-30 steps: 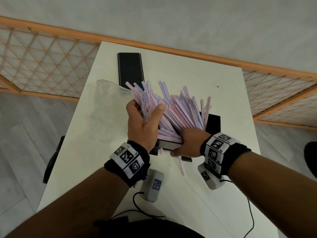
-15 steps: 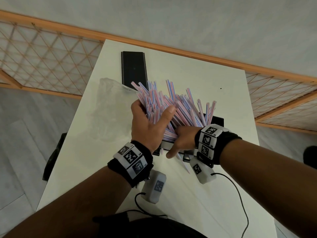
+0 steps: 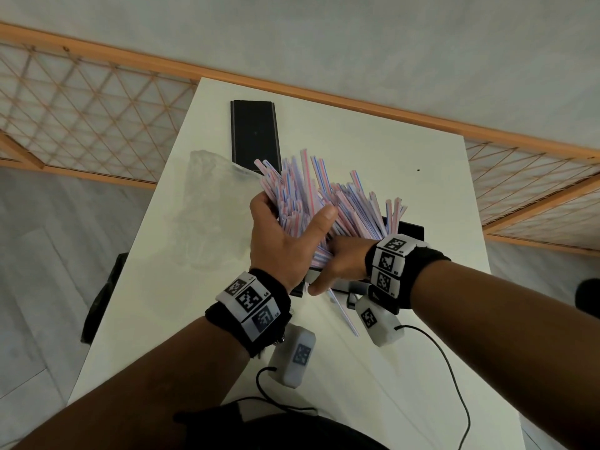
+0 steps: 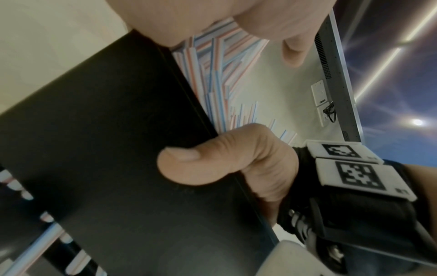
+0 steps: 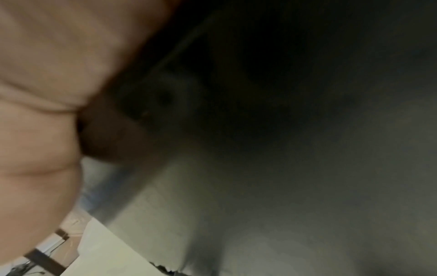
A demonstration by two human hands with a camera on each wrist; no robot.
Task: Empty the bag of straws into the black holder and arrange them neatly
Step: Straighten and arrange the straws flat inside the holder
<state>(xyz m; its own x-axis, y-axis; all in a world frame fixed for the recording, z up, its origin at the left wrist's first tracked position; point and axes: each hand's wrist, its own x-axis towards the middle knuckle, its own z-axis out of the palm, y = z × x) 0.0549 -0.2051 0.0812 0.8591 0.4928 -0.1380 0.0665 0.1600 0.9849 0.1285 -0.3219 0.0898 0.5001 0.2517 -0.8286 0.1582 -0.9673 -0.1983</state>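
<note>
My left hand (image 3: 285,241) is wrapped around a fanned bundle of pink-and-blue striped paper straws (image 3: 328,203), thumb on the right side, fingers on the left. The straws stand tilted in the black rectangular holder (image 3: 410,228) mid-table, tops splayed toward the far edge. My right hand (image 3: 344,263) grips the holder's near wall: thumb (image 4: 212,164) curled over the outer black face, fingers hidden inside among the straws. One loose straw (image 3: 344,311) lies on the white table (image 3: 373,151) just near of the holder. The clear crumpled plastic bag (image 3: 207,203) lies flat to the left. A black flat lid-like panel (image 3: 255,133) sits at the far left. The right wrist view is too dark and blurred to read.
</note>
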